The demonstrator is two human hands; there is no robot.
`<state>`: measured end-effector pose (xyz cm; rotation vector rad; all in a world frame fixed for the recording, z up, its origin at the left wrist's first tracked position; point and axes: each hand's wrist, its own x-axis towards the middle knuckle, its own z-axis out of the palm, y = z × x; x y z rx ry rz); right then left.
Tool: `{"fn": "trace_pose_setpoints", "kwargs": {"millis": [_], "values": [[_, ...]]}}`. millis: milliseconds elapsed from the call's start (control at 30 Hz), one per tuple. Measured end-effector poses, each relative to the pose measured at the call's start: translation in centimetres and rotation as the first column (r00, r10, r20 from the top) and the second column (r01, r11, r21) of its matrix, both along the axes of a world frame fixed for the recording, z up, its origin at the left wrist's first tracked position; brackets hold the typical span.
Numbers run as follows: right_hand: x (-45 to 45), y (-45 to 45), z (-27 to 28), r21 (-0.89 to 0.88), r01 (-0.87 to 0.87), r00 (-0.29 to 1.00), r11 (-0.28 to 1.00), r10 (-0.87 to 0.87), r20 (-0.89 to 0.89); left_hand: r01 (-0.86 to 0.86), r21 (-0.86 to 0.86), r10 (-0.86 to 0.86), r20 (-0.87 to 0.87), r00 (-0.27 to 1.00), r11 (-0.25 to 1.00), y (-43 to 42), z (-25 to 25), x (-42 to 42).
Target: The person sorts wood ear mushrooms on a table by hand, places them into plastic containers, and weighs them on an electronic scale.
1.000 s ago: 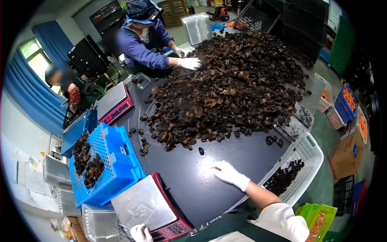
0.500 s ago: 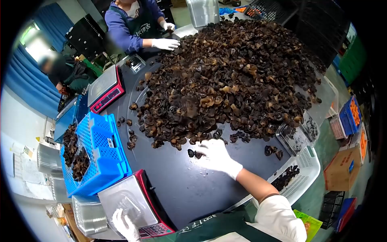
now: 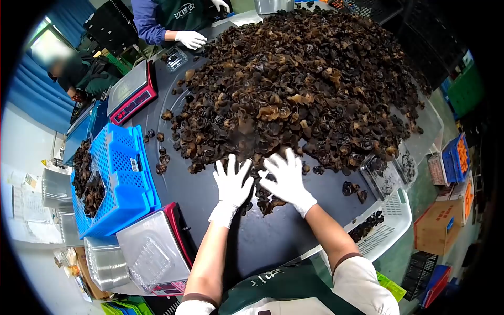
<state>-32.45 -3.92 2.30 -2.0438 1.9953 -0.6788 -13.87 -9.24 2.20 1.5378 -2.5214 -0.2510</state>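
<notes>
A large heap of dark brown wood ear mushrooms (image 3: 294, 89) covers much of the grey table (image 3: 262, 241). At its near edge, my left hand (image 3: 231, 184), in a white glove, has its fingers spread. Beside it on the right, my right hand (image 3: 286, 181), also gloved, spreads its fingers against the heap. A few loose pieces (image 3: 268, 203) lie between and below the two hands. Neither hand visibly grips anything. On the near scale (image 3: 152, 249) at the lower left rests a clear plastic tray (image 3: 153, 258).
A co-worker's gloved hand (image 3: 191, 39) is at the heap's far left. Blue crates (image 3: 123, 178) and another scale (image 3: 131, 92) stand left. A white basket (image 3: 394, 223) and clear trays (image 3: 380, 176) are right. Another person (image 3: 86, 73) is at the far left.
My left hand has left the scale area and moved to the heap's near edge. My right hand has moved forward from the bare table to the heap. Loose pieces now lie between them.
</notes>
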Motion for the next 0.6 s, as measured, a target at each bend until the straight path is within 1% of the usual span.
{"fn": "trace_pose_setpoints", "kwargs": {"millis": [67, 100, 133, 200, 233, 267, 300, 333, 400, 433, 467, 500, 533, 567, 600], "values": [[1.1, 1.8, -2.2, -0.065, -0.217, 0.973, 0.974, 0.221, 0.069, 0.151, 0.065, -0.150, -0.013, 0.989, 0.986, 0.7, -1.5, 1.0], [1.3, 2.8, -1.6, -0.070, -0.308, 0.948, 0.949, 0.312, 0.064, 0.168, 0.129, -0.162, -0.053, 0.985, 0.977, 1.5, -1.2, 2.0], [1.1, 3.6, -0.8, -0.047, -0.383, 0.921, 0.923, 0.385, 0.063, 0.197, 0.112, -0.186, -0.106, 0.977, 0.974, 2.7, -0.7, 3.2], [0.1, 5.6, 0.7, -0.080, -0.396, 0.916, 0.915, 0.399, 0.040, 0.184, 0.126, -0.166, -0.140, 0.976, 0.975, 5.6, -0.2, 5.8], [-0.5, 6.4, 1.6, -0.047, -0.349, 0.934, 0.936, 0.352, 0.060, 0.156, 0.121, -0.129, -0.207, 0.970, 0.980, 7.1, -0.3, 6.9], [-1.2, 7.3, 1.4, -0.083, -0.305, 0.946, 0.949, 0.312, 0.091, 0.125, 0.119, -0.089, -0.272, 0.958, 0.985, 8.6, -0.4, 7.9], [-1.7, 8.2, 1.6, -0.063, -0.250, 0.963, 0.966, 0.255, 0.092, 0.106, 0.098, -0.064, -0.355, 0.932, 0.990, 10.1, -1.0, 8.8], [-2.1, 9.1, 1.6, -0.044, -0.197, 0.976, 0.979, 0.200, 0.090, 0.069, 0.130, -0.020, -0.350, 0.937, 0.989, 11.3, 0.1, 8.8], [-2.4, 11.5, -0.4, -0.028, -0.054, 0.993, 0.998, 0.057, 0.100, 0.025, 0.105, 0.019, -0.400, 0.916, 0.994, 14.0, -1.2, 9.8], [-2.0, 12.2, -0.3, -0.016, -0.054, 0.991, 0.998, 0.056, 0.123, 0.042, 0.085, -0.002, -0.423, 0.906, 0.995, 14.9, -1.4, 10.0], [-1.6, 13.0, 0.0, -0.002, -0.053, 0.988, 0.999, 0.052, 0.145, 0.021, 0.092, 0.018, -0.404, 0.914, 0.995, 15.9, -1.6, 9.9], [-0.8, 13.9, 0.3, 0.028, -0.104, 0.989, 0.994, 0.101, 0.111, 0.028, 0.110, 0.017, -0.389, 0.921, 0.994, 16.6, -0.9, 9.6], [-0.1, 14.5, 0.4, 0.036, -0.213, 0.974, 0.976, 0.209, 0.084, 0.035, 0.125, 0.014, -0.373, 0.928, 0.992, 17.1, -0.5, 9.4], [0.7, 15.4, 0.1, 0.030, -0.279, 0.956, 0.960, 0.274, 0.105, 0.021, 0.097, 0.017, -0.372, 0.928, 0.995, 17.8, -1.0, 9.3], [1.6, 16.3, -0.4, 0.023, -0.344, 0.932, 0.939, 0.338, 0.127, 0.031, 0.094, 0.017, -0.472, 0.882, 0.995, 18.2, -1.6, 9.3]]}}
